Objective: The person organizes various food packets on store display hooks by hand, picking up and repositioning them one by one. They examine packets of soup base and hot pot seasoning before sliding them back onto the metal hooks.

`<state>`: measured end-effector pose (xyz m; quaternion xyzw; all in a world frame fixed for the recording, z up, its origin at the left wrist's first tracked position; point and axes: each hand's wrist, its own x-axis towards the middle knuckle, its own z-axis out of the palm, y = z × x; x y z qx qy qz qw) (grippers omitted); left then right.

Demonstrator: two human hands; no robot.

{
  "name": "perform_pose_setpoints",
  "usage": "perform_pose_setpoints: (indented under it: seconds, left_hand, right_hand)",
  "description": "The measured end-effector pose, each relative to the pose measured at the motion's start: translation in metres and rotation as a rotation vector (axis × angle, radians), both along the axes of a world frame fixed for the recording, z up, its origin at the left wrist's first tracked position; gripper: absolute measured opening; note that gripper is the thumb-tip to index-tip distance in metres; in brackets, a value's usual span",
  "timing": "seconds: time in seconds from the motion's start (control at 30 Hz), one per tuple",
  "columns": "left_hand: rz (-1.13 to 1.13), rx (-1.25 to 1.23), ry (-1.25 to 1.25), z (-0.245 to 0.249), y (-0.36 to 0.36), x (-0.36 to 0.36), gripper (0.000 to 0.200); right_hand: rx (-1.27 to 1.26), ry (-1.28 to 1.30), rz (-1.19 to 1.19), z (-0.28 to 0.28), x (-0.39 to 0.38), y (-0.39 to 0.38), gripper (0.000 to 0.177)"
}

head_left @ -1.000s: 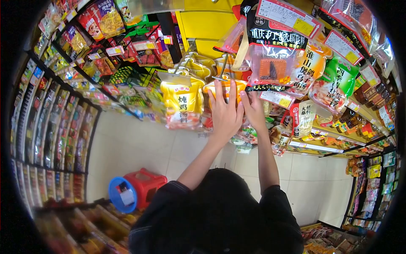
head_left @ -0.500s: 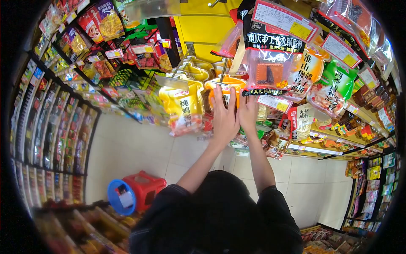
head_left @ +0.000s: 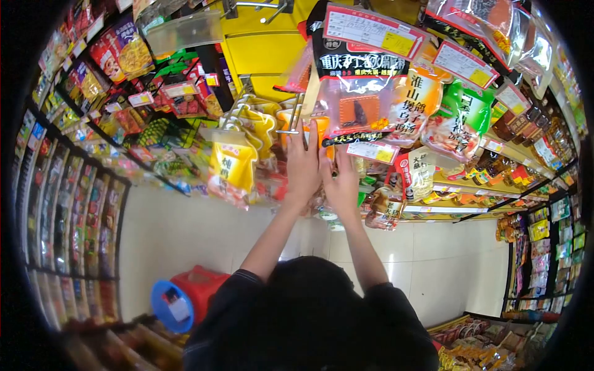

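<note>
Both hands are raised to hanging seasoning packets at the upper middle. My left hand (head_left: pixel 303 170) has its fingers reaching up along an orange packet (head_left: pixel 320 125), next to the tip of a metal hook. Beside it, my right hand (head_left: pixel 340 182) has bent fingers at the packet's lower right part. The hands cover much of this packet, and its hanging hole is hidden. Left of them hangs a yellow packet (head_left: pixel 232 167) with black lettering. A black and clear hotpot base packet (head_left: pixel 359 93) hangs just right, above the right hand.
White price tags (head_left: pixel 374 31) jut out in front of the packets. Green packets (head_left: pixel 461 120) hang further right. Behind are a yellow back panel (head_left: pixel 263 52) and side shelves (head_left: pixel 68 210). A red stool (head_left: pixel 201 287) and a blue bin (head_left: pixel 172 306) stand on the floor at lower left.
The view has shifted, moving the shelf goods leftward. My hands remain at the orange packet, now mostly right of the hook's tip, with the packet more covered than before.
</note>
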<state>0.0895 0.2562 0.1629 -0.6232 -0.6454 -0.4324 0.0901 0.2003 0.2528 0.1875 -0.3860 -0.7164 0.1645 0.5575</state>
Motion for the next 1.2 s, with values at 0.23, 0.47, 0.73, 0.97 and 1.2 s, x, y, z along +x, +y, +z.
perform_pose_setpoints:
  seconds: [0.23, 0.47, 0.73, 0.97, 1.2]
  left_hand:
    - [-0.037, 0.010, -0.123, -0.005, -0.022, 0.006, 0.067]
    - [-0.358, -0.182, -0.244, -0.078, -0.132, 0.013, 0.056]
    - [-0.109, -0.718, -0.587, -0.282, -0.251, -0.091, 0.020]
    - [-0.126, -1.328, -0.198, -0.456, -0.454, -0.159, 0.019]
    - [-0.126, -1.334, -0.418, -0.462, -0.465, -0.144, 0.020]
  right_hand:
    - [-0.075, 0.118, 0.136, 0.050, 0.099, -0.044, 0.015]
    - [-0.028, 0.125, -0.194, 0.133, 0.148, 0.019, 0.043]
    - [-0.140, -0.013, -0.254, 0.159, 0.120, 0.036, 0.077]
    - [-0.007, -0.201, -0.401, 0.169, 0.106, 0.047, 0.091]
    - [-0.007, -0.197, -0.425, 0.176, 0.100, 0.055, 0.099]
